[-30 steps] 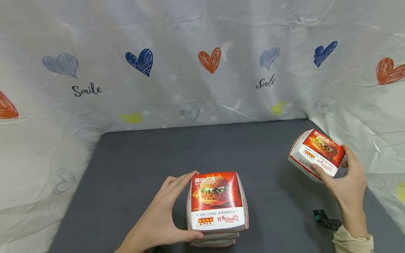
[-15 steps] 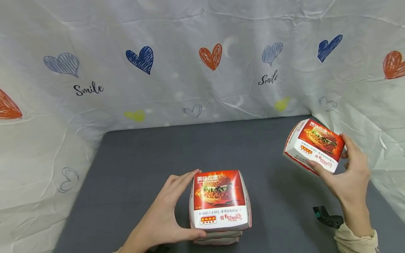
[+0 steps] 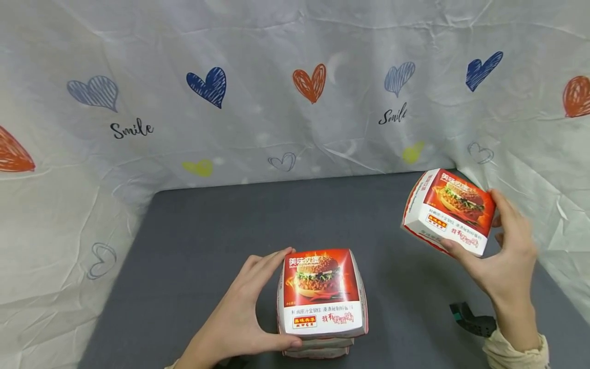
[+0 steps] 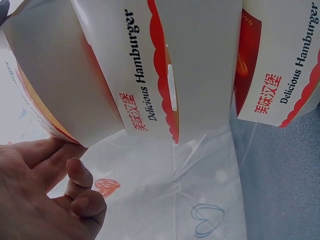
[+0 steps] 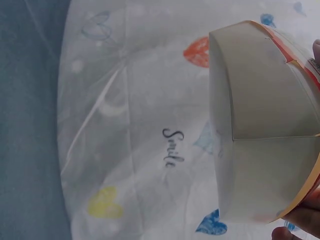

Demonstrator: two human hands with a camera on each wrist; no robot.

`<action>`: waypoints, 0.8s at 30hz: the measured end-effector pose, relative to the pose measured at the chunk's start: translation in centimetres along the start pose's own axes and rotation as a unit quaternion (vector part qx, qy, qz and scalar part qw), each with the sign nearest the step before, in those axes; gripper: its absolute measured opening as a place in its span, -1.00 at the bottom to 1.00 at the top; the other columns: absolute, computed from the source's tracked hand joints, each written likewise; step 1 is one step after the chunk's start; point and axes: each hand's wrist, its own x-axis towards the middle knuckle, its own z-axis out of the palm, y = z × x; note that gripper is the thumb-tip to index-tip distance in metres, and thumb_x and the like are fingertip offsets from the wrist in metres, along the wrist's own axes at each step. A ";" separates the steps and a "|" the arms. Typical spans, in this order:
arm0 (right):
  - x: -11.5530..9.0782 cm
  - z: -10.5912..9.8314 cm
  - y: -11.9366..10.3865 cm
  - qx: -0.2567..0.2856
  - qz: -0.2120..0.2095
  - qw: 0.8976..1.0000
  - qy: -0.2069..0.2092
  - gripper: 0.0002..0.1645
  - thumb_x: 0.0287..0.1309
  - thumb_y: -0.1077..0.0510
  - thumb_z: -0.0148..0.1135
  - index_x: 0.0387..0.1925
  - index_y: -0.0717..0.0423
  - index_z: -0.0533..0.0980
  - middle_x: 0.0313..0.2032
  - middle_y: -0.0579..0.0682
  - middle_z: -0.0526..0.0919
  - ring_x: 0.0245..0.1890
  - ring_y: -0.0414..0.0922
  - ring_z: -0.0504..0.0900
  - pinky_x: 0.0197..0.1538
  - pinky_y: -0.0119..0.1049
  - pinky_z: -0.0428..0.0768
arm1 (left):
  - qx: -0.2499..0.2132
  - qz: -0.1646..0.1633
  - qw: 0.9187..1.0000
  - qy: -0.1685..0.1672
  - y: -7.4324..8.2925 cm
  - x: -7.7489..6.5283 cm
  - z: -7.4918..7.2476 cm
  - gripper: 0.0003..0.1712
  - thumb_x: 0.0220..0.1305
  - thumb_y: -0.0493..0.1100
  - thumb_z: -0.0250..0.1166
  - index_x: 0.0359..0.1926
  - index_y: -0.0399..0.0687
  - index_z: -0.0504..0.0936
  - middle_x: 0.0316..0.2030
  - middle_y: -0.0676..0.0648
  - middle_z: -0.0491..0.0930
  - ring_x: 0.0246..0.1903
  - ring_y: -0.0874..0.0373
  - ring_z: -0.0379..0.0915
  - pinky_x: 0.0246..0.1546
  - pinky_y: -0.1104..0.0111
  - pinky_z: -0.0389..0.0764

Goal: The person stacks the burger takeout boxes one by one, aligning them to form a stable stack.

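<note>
A stack of white-and-red hamburger boxes (image 3: 320,292) stands at the front middle, the top one printed with a burger picture. My left hand (image 3: 239,307) spans that top box, thumb at its front edge and fingertips at its far left corner. In the left wrist view, a lower hamburger box (image 4: 285,70) shows under the upper one. On the right, my right hand (image 3: 511,256) grips another hamburger box (image 3: 449,212) between thumb and fingers, tilted and raised over the table. The right wrist view shows that box's plain pale underside (image 5: 270,120), with fingertips at its edge.
A dark grey table top (image 3: 212,230) extends behind and left of the stack. White cloth (image 3: 249,128) printed with hearts hangs along the back and both sides. A black strap device (image 3: 477,323) sits at my right wrist.
The box in my right hand has moved up and to the left, its left side turning more into view. My left hand keeps its hold on the top box; the head view shifted slightly.
</note>
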 end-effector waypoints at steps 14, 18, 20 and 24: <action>0.3 0.9 -2.1 0.033 -0.031 0.999 -0.003 0.31 -0.32 -0.44 0.68 0.47 0.07 0.50 0.29 -0.09 0.63 0.01 -0.37 0.39 -0.15 -0.47 0.25 | 0.005 0.003 1.000 0.001 -0.1 0.0 0.1 0.42 -0.21 0.42 0.71 0.66 0.40 0.17 0.34 0.26 0.45 0.15 0.29 0.25 0.02 0.10 0.65; 0.4 1.3 -3.0 0.047 -0.051 0.998 -0.003 0.38 -0.27 -0.60 0.58 0.46 0.15 0.49 0.30 0.09 0.64 -0.01 -0.35 0.38 -0.16 -0.49 0.25 | 0.005 0.002 1.000 -0.001 -0.1 0.0 0.1 0.42 -0.21 0.43 0.71 0.66 0.40 0.17 0.35 0.25 0.45 0.15 0.30 0.25 0.02 0.09 0.65; 0.5 1.4 -3.5 0.052 -0.059 0.997 -0.004 0.39 -0.25 -0.64 0.55 0.46 0.17 0.49 0.29 0.12 0.65 -0.02 -0.33 0.37 -0.17 -0.49 0.25 | 0.003 -0.001 1.000 -0.002 0.0 0.0 0.1 0.43 -0.21 0.44 0.71 0.66 0.41 0.16 0.35 0.26 0.44 0.16 0.31 0.25 0.03 0.11 0.65; 0.4 1.6 -4.4 0.058 -0.069 0.996 -0.012 0.41 -0.23 -0.67 0.52 0.45 0.20 0.49 0.30 0.19 0.63 -0.01 -0.30 0.36 -0.16 -0.49 0.26 | -0.002 -0.004 1.000 -0.002 0.1 0.0 0.1 0.44 -0.24 0.45 0.71 0.66 0.43 0.17 0.37 0.28 0.42 0.18 0.32 0.25 0.05 0.13 0.65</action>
